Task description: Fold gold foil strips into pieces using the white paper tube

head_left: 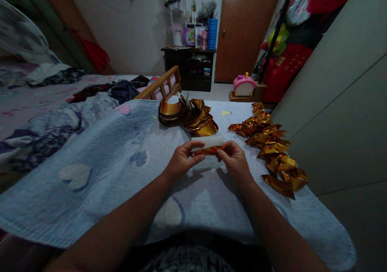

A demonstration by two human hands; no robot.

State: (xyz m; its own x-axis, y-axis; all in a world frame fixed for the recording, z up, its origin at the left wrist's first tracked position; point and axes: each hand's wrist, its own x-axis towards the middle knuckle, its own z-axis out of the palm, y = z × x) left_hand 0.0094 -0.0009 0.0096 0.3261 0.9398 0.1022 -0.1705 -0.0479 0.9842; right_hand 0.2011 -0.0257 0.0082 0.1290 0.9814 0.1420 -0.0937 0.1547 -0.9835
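Between my two hands is a sheet of gold foil paper (pixel 208 151) with a pale back, partly rolled over along its near edge. My left hand (pixel 184 159) pinches its left end between thumb and fingers. At the right end, my right hand (pixel 234 158) grips it the same way. Just beyond my hands lies a fanned stack of gold foil sheets (pixel 199 120), some curled upright. To the right, several folded gold foil pieces (pixel 272 147) lie in a row. Both hands are just above the blue cloth (pixel 121 175).
A wooden rail (pixel 163 82) stands behind the cloth's far edge. On the left is a bed (pixel 60 106) with crumpled bedding and clothes. A dark cabinet (pixel 189 70) and a brown door (pixel 242 30) are at the back. A pale panel (pixel 347 122) borders the right side.
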